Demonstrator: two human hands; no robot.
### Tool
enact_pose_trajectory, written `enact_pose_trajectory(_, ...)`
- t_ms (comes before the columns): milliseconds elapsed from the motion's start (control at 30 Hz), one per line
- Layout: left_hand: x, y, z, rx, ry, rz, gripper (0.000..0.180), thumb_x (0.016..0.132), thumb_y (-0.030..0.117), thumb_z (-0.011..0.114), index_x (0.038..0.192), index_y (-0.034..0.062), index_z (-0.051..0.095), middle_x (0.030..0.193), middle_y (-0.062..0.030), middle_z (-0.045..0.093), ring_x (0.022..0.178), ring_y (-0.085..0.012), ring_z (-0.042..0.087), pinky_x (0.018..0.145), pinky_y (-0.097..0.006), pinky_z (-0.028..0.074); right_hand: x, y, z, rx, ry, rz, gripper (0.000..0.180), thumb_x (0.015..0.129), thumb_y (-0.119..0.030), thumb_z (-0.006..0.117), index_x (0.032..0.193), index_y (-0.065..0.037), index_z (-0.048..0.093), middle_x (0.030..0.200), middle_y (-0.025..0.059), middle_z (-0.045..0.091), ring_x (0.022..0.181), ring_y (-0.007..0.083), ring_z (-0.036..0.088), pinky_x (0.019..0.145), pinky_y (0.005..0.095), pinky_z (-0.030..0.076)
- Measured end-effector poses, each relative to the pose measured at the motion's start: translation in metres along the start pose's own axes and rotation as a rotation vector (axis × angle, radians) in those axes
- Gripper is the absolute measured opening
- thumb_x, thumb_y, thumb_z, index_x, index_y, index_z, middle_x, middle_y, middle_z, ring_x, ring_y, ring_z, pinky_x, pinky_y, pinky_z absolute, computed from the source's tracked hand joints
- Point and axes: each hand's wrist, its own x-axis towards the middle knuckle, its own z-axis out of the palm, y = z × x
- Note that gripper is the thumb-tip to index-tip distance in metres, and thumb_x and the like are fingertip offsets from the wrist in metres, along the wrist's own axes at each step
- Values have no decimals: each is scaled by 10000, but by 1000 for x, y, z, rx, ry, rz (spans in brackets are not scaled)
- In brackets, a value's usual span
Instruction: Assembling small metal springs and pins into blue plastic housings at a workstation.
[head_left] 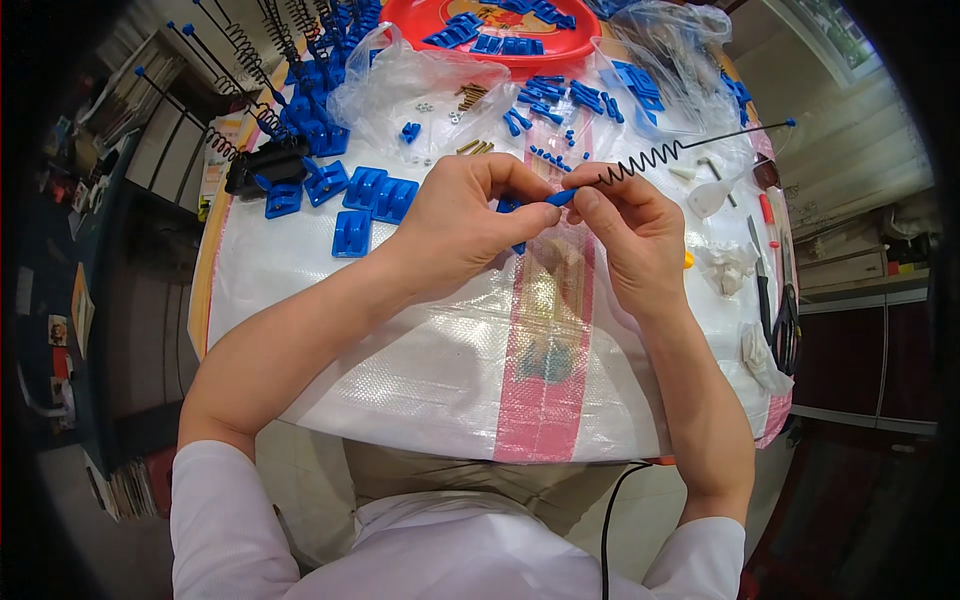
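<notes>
Both my hands meet above the middle of the table. My left hand (465, 215) is closed on a blue plastic part; its narrow blue sleeve (561, 198) pokes out between the fingertips, and the rest is partly hidden by the fingers. My right hand (635, 235) pinches the near end of a black coiled spring wire (645, 161) right at the sleeve. From there the wire runs up to the right, straightens past the coil and ends in a small blue tip (791, 122). Whether its end sits inside the sleeve, I cannot tell.
Blue plastic brackets (367, 188) lie left of my hands. Finished-looking spring pieces stand by a black holder (268, 168). Beyond are screws (472, 96), small blue pegs (545, 88), plastic bags (420, 75) and a red basin (560, 52). Scissors (786, 330) lie at the right edge.
</notes>
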Motion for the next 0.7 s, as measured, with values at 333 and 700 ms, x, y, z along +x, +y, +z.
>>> enact_pose_trajectory(333, 0, 0, 0, 140, -25, 76, 232, 908, 82, 710, 1116, -20, 706, 1022, -52, 704, 898, -82, 635, 776, -233, 533, 2, 5, -5, 17, 15, -27, 163, 939, -58, 698, 1087, 10, 697, 1000, 42, 704, 888, 94, 637, 806, 252, 509)
enact_pose_trajectory(700, -1, -5, -1, 89, -2, 13, 180, 939, 91, 682, 1084, -12, 706, 983, -26, 698, 871, -70, 628, 728, -225, 529, 2, 8, -6, 23, 24, 5, 191, 934, -60, 701, 1111, 11, 693, 994, 45, 706, 881, 98, 636, 800, 253, 508)
